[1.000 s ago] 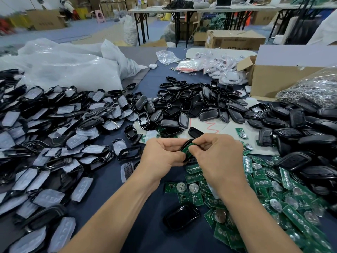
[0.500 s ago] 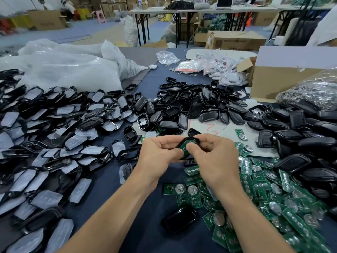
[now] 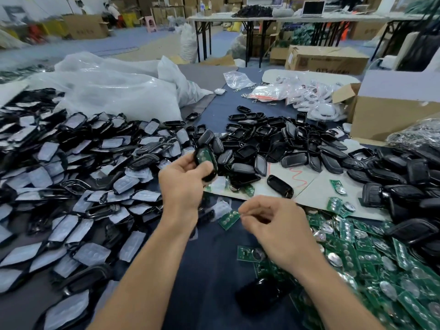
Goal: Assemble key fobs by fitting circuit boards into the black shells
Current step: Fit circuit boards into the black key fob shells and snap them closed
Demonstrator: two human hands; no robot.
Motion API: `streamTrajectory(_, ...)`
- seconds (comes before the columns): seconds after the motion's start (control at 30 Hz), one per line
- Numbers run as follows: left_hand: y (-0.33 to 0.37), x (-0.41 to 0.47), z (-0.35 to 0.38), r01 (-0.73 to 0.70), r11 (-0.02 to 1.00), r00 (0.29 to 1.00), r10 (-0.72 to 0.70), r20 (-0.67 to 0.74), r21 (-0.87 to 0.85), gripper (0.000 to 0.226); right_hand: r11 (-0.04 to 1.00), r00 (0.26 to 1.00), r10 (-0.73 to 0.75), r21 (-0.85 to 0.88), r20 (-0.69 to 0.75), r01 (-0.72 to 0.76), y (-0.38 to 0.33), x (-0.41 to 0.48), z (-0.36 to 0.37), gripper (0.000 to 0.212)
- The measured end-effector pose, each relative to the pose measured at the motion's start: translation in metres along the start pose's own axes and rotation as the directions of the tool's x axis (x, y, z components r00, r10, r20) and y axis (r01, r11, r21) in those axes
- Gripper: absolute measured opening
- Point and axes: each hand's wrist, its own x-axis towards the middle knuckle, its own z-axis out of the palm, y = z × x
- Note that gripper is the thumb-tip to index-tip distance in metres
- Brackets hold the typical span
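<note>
My left hand [image 3: 183, 182] holds a black shell [image 3: 206, 160] with a green circuit board seated in it, raised above the table's middle. My right hand [image 3: 276, 225] is lower and to the right, fingers curled, and it pinches the end of a green circuit board [image 3: 229, 218] over the dark cloth. A heap of green circuit boards [image 3: 371, 258] with coin cells lies at the right. Empty black shells [image 3: 273, 144] are piled behind my hands.
Shell halves with grey film [image 3: 71, 186] cover the left side. Closed black fobs [image 3: 404, 182] pile at the right. One glossy fob [image 3: 259, 294] lies near the front. White plastic bags [image 3: 114, 91], small packets [image 3: 297, 94] and a cardboard box [image 3: 390, 115] stand behind.
My hands, joined on one shell and board before, have parted. The left hand moved up and left with the fitted shell; the right hand dropped and now pinches another board.
</note>
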Motion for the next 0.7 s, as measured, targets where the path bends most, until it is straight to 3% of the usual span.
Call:
streamTrajectory(0.1,0.016,0.021,-0.024,0.114,0.968,0.990,-0.128,-0.052,-0.222,0.016,0.994,0.998,-0.035,-0.098,0.045,0.039,-0.015,0.005,0.009,0.021)
streamTrajectory(0.3,0.036,0.051,-0.071,-0.110,0.818,0.938,-0.103,-0.332,-0.564,0.032,0.889,0.959,-0.149,-0.393,0.239,0.236,-0.056,0.042,0.043,0.020)
streamTrajectory(0.4,0.033,0.050,-0.073,-0.135,0.825,0.932,-0.083,-0.354,-0.549,0.035,0.826,0.939,-0.133,-0.488,0.317,0.282,-0.073,0.061,0.075,0.022)
streamTrajectory(0.6,0.028,0.051,-0.065,-0.121,0.869,0.936,-0.062,-0.348,-0.479,0.045,0.684,0.979,-0.068,-0.705,0.191,0.185,-0.086,0.079,0.117,0.016)
streamTrajectory(0.7,0.028,0.054,-0.069,-0.114,0.866,0.937,-0.068,-0.342,-0.487,0.045,0.737,0.985,0.004,-0.666,0.171,0.112,-0.085,0.080,0.126,0.024)
